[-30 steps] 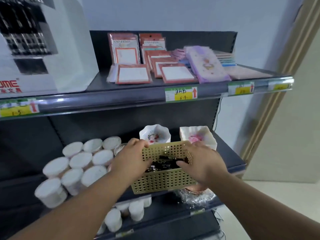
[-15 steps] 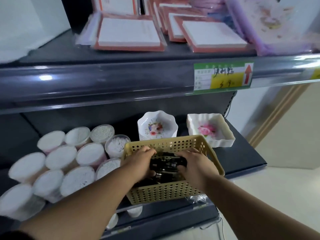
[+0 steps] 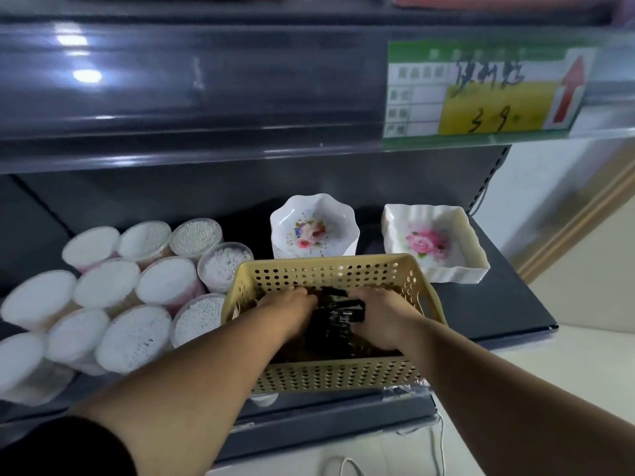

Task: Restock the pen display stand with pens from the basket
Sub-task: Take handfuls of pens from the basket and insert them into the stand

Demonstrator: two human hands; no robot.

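Observation:
A tan perforated basket (image 3: 338, 374) sits at the front of the lower dark shelf, in the middle of the head view. Inside it lies a heap of black pens (image 3: 335, 329). Both my hands are down in the basket. My left hand (image 3: 292, 312) curls its fingers into the left side of the pens. My right hand (image 3: 386, 322) curls round their right side, thumb against a black bundle. My fingertips are buried among the pens. The pen display stand is out of view.
Several round tubs of cotton swabs (image 3: 165, 286) lie stacked left of the basket. Two white floral dishes (image 3: 314, 228) (image 3: 434, 242) stand behind it. The upper shelf's edge with a price tag (image 3: 481, 94) hangs close overhead. A cable (image 3: 438, 451) trails below.
My hands left the basket's rim and went down inside onto the black pens. My head has dropped lower and closer, so the upper shelf's goods and the white stand are out of view.

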